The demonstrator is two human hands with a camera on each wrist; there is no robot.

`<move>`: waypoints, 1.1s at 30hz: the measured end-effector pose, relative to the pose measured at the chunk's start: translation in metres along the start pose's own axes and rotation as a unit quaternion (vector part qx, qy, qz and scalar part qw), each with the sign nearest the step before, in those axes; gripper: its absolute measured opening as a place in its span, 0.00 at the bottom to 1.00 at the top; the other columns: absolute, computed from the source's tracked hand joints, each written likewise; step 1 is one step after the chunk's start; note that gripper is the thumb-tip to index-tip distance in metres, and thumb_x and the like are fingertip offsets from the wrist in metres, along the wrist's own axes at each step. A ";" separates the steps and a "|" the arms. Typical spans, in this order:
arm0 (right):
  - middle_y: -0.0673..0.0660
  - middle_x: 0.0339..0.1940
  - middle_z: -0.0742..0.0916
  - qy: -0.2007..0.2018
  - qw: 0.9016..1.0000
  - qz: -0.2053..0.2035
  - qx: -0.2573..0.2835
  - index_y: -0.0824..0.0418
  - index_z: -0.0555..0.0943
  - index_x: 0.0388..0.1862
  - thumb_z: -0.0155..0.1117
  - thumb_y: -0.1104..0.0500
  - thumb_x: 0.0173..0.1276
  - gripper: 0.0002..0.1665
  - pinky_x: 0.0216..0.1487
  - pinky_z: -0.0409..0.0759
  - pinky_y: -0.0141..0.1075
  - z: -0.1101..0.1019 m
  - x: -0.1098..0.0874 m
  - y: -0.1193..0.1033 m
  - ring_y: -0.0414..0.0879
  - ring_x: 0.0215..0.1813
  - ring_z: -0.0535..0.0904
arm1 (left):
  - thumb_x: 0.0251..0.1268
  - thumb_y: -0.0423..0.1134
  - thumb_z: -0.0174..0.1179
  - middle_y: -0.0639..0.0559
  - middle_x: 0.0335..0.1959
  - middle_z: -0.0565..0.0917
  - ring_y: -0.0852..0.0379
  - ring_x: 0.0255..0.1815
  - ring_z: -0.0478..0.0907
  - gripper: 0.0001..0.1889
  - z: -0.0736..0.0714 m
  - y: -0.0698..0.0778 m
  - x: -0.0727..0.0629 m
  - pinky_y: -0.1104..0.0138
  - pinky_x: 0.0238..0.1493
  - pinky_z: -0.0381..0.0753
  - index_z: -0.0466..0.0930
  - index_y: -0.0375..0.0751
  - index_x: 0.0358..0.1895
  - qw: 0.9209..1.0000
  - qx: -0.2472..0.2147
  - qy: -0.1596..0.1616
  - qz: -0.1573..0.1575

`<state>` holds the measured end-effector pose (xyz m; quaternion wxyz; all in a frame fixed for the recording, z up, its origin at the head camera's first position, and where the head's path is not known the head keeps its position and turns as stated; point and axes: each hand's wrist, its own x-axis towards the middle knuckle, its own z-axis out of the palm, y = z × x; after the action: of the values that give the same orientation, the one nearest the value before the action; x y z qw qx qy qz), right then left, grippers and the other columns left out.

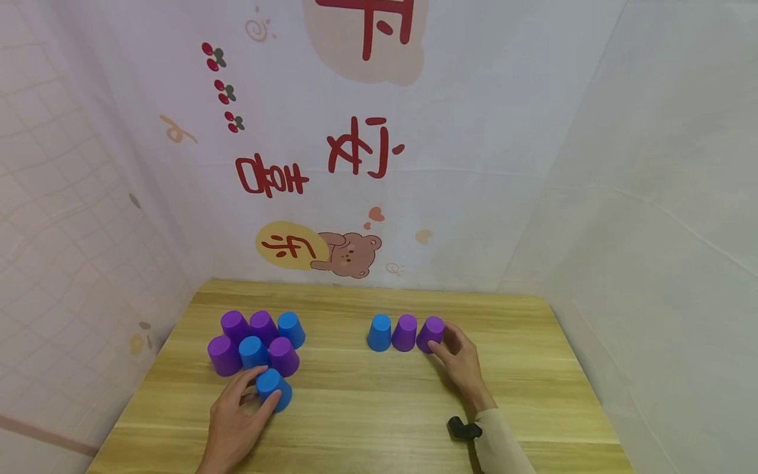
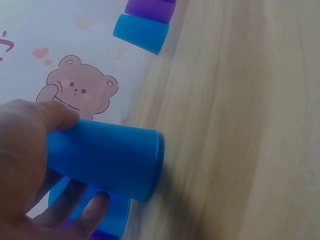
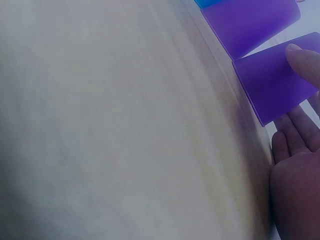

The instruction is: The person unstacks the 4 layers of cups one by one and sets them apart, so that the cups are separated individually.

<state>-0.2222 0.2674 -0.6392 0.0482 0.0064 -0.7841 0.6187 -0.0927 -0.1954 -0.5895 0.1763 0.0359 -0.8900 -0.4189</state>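
My left hand (image 1: 235,416) grips an upside-down blue cup (image 1: 275,391) near the front of a cluster of cups on the left. In the left wrist view, thumb and fingers lie on opposite sides of that blue cup (image 2: 107,159). On the right, my right hand (image 1: 462,363) holds a purple cup (image 1: 430,334) between thumb and fingers, at the right end of a short row. Beside it stand another purple cup (image 1: 405,333) and a blue cup (image 1: 379,333), all mouth down. The right wrist view shows the thumb on the held purple cup (image 3: 277,80).
Behind the left hand, purple cups (image 1: 224,355) and blue cups (image 1: 254,352) stand close together in two rows. The wooden table (image 1: 355,421) meets a printed cloth wall (image 1: 462,197) at the back. A black strap piece (image 1: 464,428) sits at the right wrist.
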 end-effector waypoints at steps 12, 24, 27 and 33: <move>0.65 0.79 0.85 -0.003 1.000 0.001 -0.002 0.61 0.79 0.79 0.80 0.58 0.77 0.36 0.91 0.70 0.51 0.000 -0.001 -0.001 0.60 0.86 0.76 | 0.63 0.35 0.85 0.43 0.63 0.90 0.76 0.53 0.84 0.29 0.001 0.002 0.003 0.85 0.50 0.85 0.87 0.42 0.67 1.000 0.001 0.011 0.014; 0.64 0.78 0.86 -0.006 1.000 -0.005 0.001 0.60 0.79 0.79 0.80 0.58 0.77 0.35 0.91 0.70 0.54 0.000 0.000 0.002 0.60 0.85 0.77 | 0.63 0.35 0.85 0.44 0.61 0.90 0.65 0.52 0.89 0.29 0.003 0.003 0.004 0.79 0.50 0.90 0.87 0.41 0.67 1.000 0.013 0.010 0.017; 0.65 0.79 0.85 -0.006 1.000 -0.008 -0.001 0.61 0.79 0.79 0.79 0.58 0.77 0.35 0.91 0.69 0.56 0.000 -0.001 0.001 0.60 0.85 0.76 | 0.63 0.36 0.85 0.44 0.61 0.90 0.62 0.52 0.90 0.29 0.003 0.004 0.005 0.75 0.50 0.92 0.87 0.41 0.67 1.000 0.013 0.007 0.019; 0.64 0.77 0.86 -0.001 1.000 -0.004 0.001 0.61 0.80 0.78 0.80 0.60 0.76 0.35 0.90 0.72 0.51 0.000 -0.001 0.000 0.59 0.84 0.78 | 0.61 0.35 0.86 0.44 0.61 0.90 0.72 0.52 0.86 0.30 0.003 0.003 0.005 0.82 0.50 0.88 0.87 0.41 0.67 1.000 0.005 0.008 0.024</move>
<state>-0.2208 0.2673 -0.6390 0.0498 0.0102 -0.7837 0.6191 -0.0977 -0.1926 -0.5878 0.1934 0.0188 -0.8914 -0.4095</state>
